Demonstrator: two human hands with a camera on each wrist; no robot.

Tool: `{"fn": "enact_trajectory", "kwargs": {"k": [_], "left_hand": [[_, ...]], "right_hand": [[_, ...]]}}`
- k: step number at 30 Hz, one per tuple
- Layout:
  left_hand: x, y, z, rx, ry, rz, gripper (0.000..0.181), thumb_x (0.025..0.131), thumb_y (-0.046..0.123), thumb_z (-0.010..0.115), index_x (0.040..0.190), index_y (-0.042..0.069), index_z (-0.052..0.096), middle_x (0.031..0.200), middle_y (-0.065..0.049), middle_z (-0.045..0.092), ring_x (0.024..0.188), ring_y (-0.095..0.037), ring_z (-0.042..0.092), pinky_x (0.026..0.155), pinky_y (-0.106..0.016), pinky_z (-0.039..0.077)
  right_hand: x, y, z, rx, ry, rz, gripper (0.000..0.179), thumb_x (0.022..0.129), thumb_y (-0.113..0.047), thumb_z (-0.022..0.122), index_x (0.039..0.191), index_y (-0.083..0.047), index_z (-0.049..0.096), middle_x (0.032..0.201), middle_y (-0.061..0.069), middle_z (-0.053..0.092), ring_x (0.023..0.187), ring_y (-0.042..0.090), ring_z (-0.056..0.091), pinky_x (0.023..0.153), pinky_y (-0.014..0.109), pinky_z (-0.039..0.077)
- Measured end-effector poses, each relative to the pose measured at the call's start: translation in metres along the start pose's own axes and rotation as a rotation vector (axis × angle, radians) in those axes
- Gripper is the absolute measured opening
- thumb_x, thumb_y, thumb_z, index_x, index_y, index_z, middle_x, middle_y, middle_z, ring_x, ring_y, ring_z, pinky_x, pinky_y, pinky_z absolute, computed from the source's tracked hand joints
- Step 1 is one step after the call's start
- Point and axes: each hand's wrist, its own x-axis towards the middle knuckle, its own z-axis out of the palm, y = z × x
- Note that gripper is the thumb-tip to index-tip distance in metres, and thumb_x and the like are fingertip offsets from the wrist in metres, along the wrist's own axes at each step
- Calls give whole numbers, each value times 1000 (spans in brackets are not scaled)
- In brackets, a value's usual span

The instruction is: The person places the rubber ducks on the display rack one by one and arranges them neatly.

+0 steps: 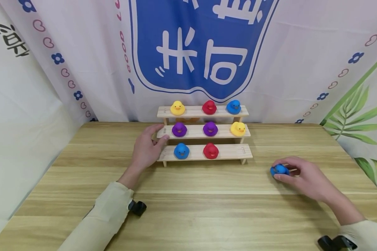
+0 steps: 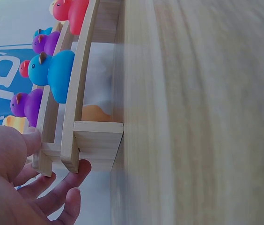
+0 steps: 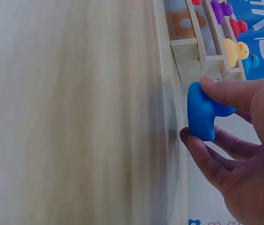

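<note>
A three-tier wooden display stand (image 1: 229, 152) stands at the back of the table with rubber ducks on its tiers. My left hand (image 1: 147, 148) grips the left end of the stand at the middle tier. In the left wrist view its thumb (image 2: 32, 140) lies on the tier board, and its fingers come round the end. To the right of the stand, my right hand (image 1: 308, 177) pinches a blue rubber duck (image 3: 200, 111) between thumb and fingers, just above the table. The bottom tier carries a blue duck (image 1: 181, 151) and a red duck (image 1: 211, 151).
On the middle tier sit two purple ducks (image 1: 179, 129) and a yellow duck (image 1: 238, 129). Yellow (image 1: 177, 108), red (image 1: 209, 107) and blue (image 1: 234, 107) ducks line the top tier. A printed curtain (image 1: 113, 83) hangs behind the wooden table (image 1: 201, 209).
</note>
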Motion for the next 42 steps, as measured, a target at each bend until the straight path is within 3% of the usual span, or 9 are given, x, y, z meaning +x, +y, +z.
{"fn": "enact_trajectory", "kwargs": {"k": [6,17,27,33,38,42], "left_hand": [[0,0,0,-1,2,2,53,107,32,64,155,12,54,161,-13,52,91,-27,68,79,-35,58],[0,1,0,-6,-5,-3,53,107,32,65,155,12,54,161,-13,51,92,-29,68,81,-41,60],[1,0,0,-7,-3,4,53,107,32,65,154,11,54,161,-13,52,91,-29,69,79,-39,59],[0,0,0,-5,-4,4,53,107,31,65,155,11,54,161,-13,52,90,-28,68,78,-36,59],[0,2,-1,-1,-5,2,53,107,32,64,155,11,54,161,-14,52,89,-28,68,77,-35,58],[-1,2,-1,2,-6,-3,53,107,32,64,155,11,54,161,-13,51,90,-28,68,78,-37,59]], "right_hand": [[5,-7,3,28,-8,-10,22,99,-27,78,120,-21,76,125,8,74,102,-3,62,84,19,59],[16,-23,6,37,21,-60,20,99,-28,77,118,-23,78,123,5,75,101,1,64,85,20,59],[29,-38,9,81,63,-26,33,100,-31,76,128,-14,68,125,12,73,111,30,70,89,17,57],[39,-49,15,128,112,-60,33,99,-26,77,128,-11,67,125,10,72,111,25,68,92,12,55],[47,-54,22,187,123,-110,33,100,-17,76,131,-7,69,126,11,69,110,10,64,97,5,48],[53,-56,28,197,114,-129,32,101,-13,74,132,-8,70,127,10,66,109,5,62,102,20,56]]}}
